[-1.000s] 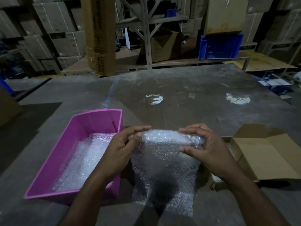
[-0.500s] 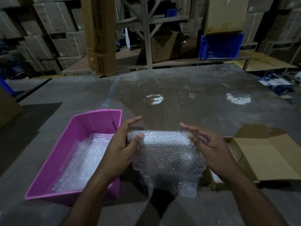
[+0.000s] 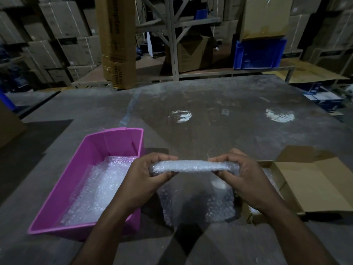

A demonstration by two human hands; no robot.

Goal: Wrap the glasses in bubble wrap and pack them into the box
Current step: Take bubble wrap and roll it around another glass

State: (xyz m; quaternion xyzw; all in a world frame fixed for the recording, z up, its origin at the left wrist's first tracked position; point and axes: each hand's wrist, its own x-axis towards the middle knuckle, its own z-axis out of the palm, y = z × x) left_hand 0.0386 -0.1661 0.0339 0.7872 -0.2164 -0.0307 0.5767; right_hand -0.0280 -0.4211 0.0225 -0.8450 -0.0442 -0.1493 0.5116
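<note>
On the left of the grey counter [image 3: 200, 104] sits a pink tub [image 3: 63, 192], its floor covered with loose sheets of bubble wrap [image 3: 93, 190]. The tub's right wall lies just under the left forearm, partly hidden by it. Just right of the tub, the left hand [image 3: 141, 178] has its grip closed on the left end of a rolled bundle of bubble wrap [image 3: 193, 166], thumb below and fingers curled over the top. The bundle is held level above the counter, between the two hands; whatever is rolled inside it cannot be made out. A loose tail of the same wrap hangs from the bundle down to the counter near the person's body, with a pale round patch showing through it. The right hand [image 3: 246, 175] grips the bundle's right end in the same way, fingers curled over and thumb beneath. Past that hand, an open cardboard box [image 3: 309, 182] lies on the counter with its flaps spread; the right wrist covers its near left corner. At the back, beyond the counter's far edge, stand a tall cardboard carton [image 3: 118, 41], a metal rack [image 3: 172, 35], a blue crate [image 3: 259, 54] and stacked cartons along the wall.
</note>
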